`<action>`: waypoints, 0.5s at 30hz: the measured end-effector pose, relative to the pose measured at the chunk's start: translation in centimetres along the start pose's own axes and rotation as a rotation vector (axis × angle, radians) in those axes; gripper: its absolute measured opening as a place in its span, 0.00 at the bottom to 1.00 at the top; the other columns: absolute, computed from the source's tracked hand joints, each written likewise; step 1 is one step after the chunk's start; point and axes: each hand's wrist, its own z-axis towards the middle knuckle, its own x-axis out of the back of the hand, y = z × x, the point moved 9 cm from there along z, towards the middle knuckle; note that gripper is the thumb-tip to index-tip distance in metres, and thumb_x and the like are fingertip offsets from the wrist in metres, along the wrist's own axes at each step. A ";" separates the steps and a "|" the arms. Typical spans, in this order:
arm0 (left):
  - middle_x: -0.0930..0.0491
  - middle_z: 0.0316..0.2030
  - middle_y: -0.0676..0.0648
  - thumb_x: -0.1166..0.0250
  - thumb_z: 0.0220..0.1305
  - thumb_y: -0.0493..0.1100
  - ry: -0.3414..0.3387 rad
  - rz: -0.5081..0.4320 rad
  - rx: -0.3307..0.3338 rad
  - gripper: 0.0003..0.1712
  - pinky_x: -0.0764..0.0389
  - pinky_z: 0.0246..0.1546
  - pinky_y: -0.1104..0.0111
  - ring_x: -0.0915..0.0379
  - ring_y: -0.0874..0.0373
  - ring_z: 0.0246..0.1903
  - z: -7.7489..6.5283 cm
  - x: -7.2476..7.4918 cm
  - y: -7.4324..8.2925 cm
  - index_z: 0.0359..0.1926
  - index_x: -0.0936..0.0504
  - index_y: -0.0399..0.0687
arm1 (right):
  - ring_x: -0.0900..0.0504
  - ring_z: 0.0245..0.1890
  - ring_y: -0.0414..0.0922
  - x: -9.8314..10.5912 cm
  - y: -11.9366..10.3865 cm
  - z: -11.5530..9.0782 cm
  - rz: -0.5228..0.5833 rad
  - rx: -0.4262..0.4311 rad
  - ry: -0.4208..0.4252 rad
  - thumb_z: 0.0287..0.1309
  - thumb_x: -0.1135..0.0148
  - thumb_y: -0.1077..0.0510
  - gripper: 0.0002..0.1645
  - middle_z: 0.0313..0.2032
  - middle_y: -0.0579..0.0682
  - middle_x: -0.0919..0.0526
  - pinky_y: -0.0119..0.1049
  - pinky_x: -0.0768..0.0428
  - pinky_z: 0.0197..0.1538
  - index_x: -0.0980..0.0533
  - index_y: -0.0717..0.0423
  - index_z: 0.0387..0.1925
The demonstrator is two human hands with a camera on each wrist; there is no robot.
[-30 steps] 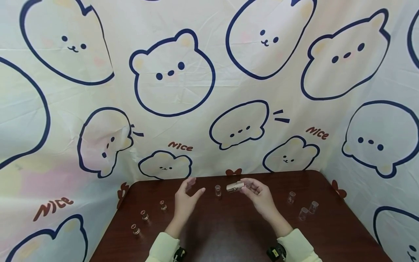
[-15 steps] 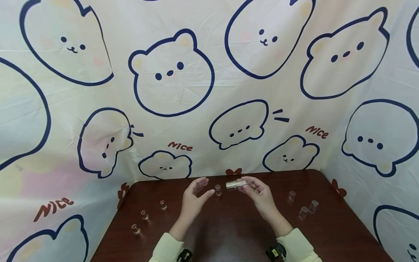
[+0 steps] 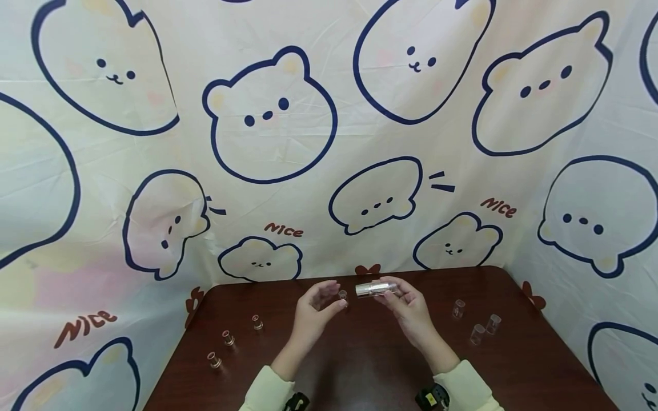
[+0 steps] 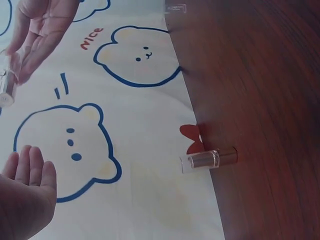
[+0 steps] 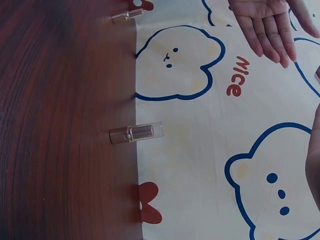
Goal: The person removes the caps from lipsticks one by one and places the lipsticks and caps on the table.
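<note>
left hand (image 3: pixel 315 308) has slid in closer to the shiny tube (image 3: pixel 368 290) since a second ago, fingers pretty much straight, holding nothing, right hand (image 3: pixel 407 302) pinching that tube sideways above the dark table (image 3: pixel 370 354), clear-capped tube (image 4: pixel 208 159) standing nearby

This is a cloth-screened tabletop corner: a dark, glossy, wood-brown table (image 3: pixel 370 359) with creased pale cloth (image 3: pixel 308 200) rising behind it and along both sides, printed with blue-outlined cartoon animals (image 3: pixel 268 123) and red "Nice" lettering (image 3: pixel 284 230). The cloth hides whether the wider room is home or office.
</note>
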 end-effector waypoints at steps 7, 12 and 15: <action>0.19 0.49 0.38 0.30 0.57 0.34 -0.031 -0.019 -0.017 0.23 0.31 0.58 0.47 0.24 0.43 0.51 -0.2 -0.9 1.0 0.53 0.23 0.29 | 0.20 0.52 0.46 -0.4 -0.4 -0.1 0.058 0.037 -0.022 0.69 0.47 0.67 0.15 0.53 0.51 0.19 0.40 0.25 0.54 0.27 0.61 0.55; 0.20 0.49 0.35 0.29 0.57 0.33 -0.049 -0.038 -0.026 0.22 0.31 0.57 0.46 0.25 0.40 0.52 -0.1 -1.5 1.6 0.52 0.22 0.30 | 0.20 0.53 0.46 -0.8 -0.6 -0.2 0.100 0.065 -0.059 0.70 0.51 0.69 0.16 0.53 0.52 0.19 0.40 0.26 0.55 0.27 0.61 0.55; 0.19 0.49 0.37 0.29 0.57 0.34 -0.059 -0.031 -0.020 0.22 0.30 0.57 0.49 0.25 0.43 0.51 -0.1 -1.9 1.7 0.52 0.22 0.31 | 0.20 0.53 0.46 -1.1 -0.7 -0.3 0.127 0.073 -0.078 0.70 0.51 0.69 0.16 0.53 0.51 0.20 0.39 0.26 0.56 0.27 0.61 0.56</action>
